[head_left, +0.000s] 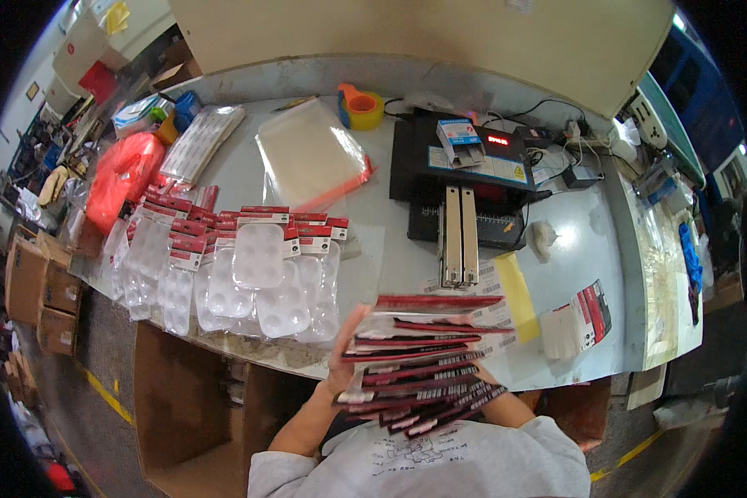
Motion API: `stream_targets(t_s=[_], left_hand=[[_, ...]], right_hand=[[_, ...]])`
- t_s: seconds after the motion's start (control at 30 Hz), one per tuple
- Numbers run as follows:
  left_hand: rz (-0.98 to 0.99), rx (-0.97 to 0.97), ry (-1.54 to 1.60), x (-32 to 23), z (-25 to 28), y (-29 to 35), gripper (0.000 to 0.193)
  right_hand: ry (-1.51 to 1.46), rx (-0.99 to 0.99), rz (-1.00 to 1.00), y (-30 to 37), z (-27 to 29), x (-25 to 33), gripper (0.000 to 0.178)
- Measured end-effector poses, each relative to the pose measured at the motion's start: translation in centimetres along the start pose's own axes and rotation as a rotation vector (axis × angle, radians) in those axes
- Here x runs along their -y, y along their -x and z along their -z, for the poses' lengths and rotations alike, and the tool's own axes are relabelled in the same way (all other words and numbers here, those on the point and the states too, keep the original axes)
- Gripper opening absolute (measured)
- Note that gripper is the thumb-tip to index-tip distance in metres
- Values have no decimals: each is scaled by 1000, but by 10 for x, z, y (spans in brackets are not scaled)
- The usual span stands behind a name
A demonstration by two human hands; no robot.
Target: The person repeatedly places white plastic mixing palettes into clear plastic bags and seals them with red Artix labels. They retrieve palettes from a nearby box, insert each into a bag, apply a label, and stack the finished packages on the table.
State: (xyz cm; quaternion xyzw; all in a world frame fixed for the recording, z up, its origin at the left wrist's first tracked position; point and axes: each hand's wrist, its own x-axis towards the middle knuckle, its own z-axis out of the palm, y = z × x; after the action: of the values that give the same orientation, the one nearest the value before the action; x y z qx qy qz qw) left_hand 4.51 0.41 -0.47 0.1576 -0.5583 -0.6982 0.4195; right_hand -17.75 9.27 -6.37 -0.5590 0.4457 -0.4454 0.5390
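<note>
A fanned stack of clear packs with red-and-black header cards (427, 361) is held up in front of my chest, slightly blurred. My left hand (342, 357) grips its left side, fingers partly covered by the packs. Behind the stack's right side is my right hand (484, 380); its fingers are mostly hidden. To the left on the table lie several bagged white plastic palettes with round wells (258, 257), each under a red card. A pile of red-and-white header cards (578, 321) sits at the right.
Beyond the stack stands a black machine (465, 170) with two metal rails and a small box on top. Clear plastic bags (311, 153), a yellow tape roll with an orange one (362, 108) and a red plastic bag (124, 178) lie farther back. Cardboard boxes (46, 282) stand at the left.
</note>
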Motion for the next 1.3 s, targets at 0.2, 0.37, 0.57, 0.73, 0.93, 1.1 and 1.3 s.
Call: stream_targets(t_s=[0.2,0.37,0.57,0.73,0.93,1.1,1.3], left_hand=[[-263,204,-557,40,36,17,128],[147,486,-916,68,47,29,131],[-173,316,-639,21,15,1,143],[-56,296,-807,6,1,-6,141],[-151,196,-747,53,12,10,137],[-340,104,-769,79,22,25,131],[-226,208,-699,78,15,32,122]], right_hand=[[0,-6,248,-8,14,-13,126],[219,190,40,-12,15,-24,124],[-541,161,-569,-23,13,10,127],[250,-44,102,-16,-5,15,125],[41,-11,50,-3,-12,-22,101],[200,-8,85,1,-16,-30,72],[121,-52,-11,2,-18,-13,73]])
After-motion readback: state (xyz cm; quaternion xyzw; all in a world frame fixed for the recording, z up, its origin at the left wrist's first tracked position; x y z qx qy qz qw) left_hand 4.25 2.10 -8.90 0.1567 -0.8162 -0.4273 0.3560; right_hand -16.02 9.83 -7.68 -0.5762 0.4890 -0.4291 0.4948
